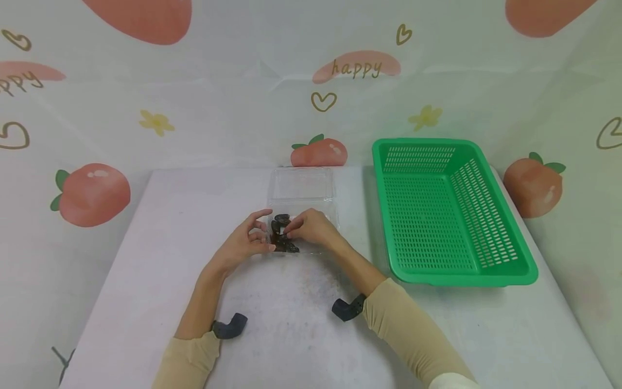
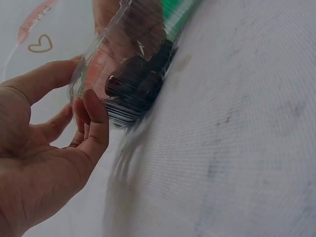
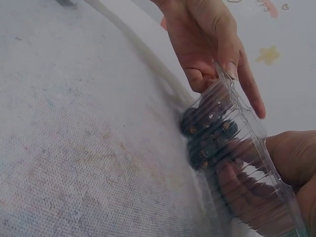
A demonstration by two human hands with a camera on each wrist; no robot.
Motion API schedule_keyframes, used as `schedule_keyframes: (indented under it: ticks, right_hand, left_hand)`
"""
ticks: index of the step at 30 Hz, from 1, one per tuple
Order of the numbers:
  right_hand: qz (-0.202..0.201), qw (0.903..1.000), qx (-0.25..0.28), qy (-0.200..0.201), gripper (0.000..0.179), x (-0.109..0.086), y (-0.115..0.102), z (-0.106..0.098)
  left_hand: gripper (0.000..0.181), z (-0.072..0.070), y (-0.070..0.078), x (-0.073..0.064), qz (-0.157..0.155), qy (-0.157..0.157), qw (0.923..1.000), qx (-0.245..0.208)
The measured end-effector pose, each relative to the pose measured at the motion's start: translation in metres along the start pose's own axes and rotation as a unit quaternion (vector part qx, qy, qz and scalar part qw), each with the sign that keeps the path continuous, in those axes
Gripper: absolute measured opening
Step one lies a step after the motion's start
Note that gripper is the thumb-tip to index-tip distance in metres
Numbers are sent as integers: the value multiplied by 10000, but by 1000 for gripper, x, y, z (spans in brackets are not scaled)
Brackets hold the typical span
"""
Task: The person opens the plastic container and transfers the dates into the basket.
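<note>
A clear plastic clamshell box (image 1: 311,249) lies with its lid (image 1: 302,183) folded back toward the wall. Several dark glossy rounded pieces (image 1: 281,218) are grouped along the box's left side; their kind is unclear through the ribbed plastic. My left hand (image 1: 245,240) holds the left side of the box, its thumb at the near corner and index finger stretched toward the back. Inside the box is my right hand (image 1: 313,229), fingers curled and fingertips pinching at one of the dark pieces (image 3: 210,148). The box wall covers those fingers in the right wrist view.
A large green slotted basket (image 1: 454,280) stands to the right of the box on the white-covered table (image 1: 291,346). Behind the table hangs a fruit-printed cloth (image 1: 233,108). Dark curved mounts (image 1: 230,326) sit at both wrists.
</note>
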State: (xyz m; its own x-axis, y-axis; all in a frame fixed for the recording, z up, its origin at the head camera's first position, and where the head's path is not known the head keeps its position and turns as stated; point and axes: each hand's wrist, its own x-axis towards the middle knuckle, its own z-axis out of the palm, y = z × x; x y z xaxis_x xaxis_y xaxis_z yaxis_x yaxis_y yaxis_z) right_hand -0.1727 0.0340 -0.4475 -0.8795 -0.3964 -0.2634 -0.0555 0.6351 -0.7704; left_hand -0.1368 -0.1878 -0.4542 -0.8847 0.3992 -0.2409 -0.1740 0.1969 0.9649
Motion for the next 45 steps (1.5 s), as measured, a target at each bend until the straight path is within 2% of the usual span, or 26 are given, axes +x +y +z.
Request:
schedule_keyframes:
  ticks: [8,20,27,34,39,45]
  right_hand:
    - [-66,9997,23,-247,20,2,-1,2]
    - [39,9999,21,147,17,-9,-9,-10]
    - [-215,9993,285,58,16,-26,-26,-32]
    - [-488,9938,1000,-22,18,-38,-40,-58]
    - [-666,9904,1211,105,15,-44,-42,-78]
    - [-676,9853,1542,297,18,-48,-34,-104]
  left_hand:
    - [90,1,1,-1,0,27,10000,-45]
    - [90,0,0,0,31,-2,10000,-90]
    - [88,2,0,-1,-5,19,10000,-97]
    - [88,1,1,-1,-2,75,9999,-104]
    - [89,1,1,-1,3,90,9999,-84]
    - [89,2,1,-1,-22,104,9999,-24]
